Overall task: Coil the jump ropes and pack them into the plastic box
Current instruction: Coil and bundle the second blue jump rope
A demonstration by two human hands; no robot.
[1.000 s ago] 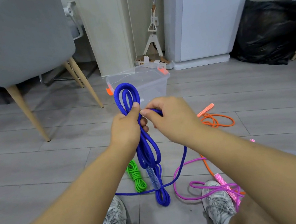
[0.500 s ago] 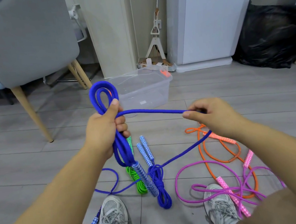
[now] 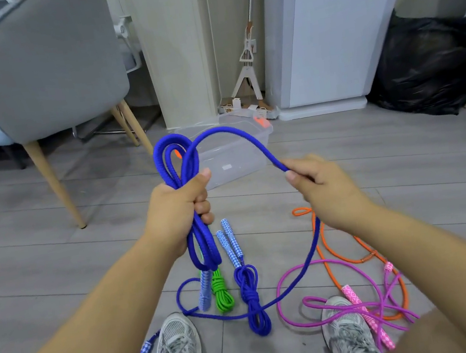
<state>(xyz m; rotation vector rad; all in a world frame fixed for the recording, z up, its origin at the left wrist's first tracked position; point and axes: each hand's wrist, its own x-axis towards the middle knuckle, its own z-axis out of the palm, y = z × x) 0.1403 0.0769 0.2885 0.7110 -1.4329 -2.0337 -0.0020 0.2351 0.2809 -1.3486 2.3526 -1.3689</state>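
The left hand [image 3: 179,212] grips the gathered loops of the blue jump rope [image 3: 205,251] with curled fingers [image 3: 202,208], while the right hand [image 3: 319,190] appears to pinch its free strand, near the plastic box [image 3: 232,161].

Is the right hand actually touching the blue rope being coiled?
Touching. The head view shows the right hand pinching the blue rope at its fingertips; the strand arcs from there to the loops gripped in the left hand.

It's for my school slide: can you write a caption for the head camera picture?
Left hand grips the looped blue jump rope, right hand pinches its loose strand, plastic box beyond.
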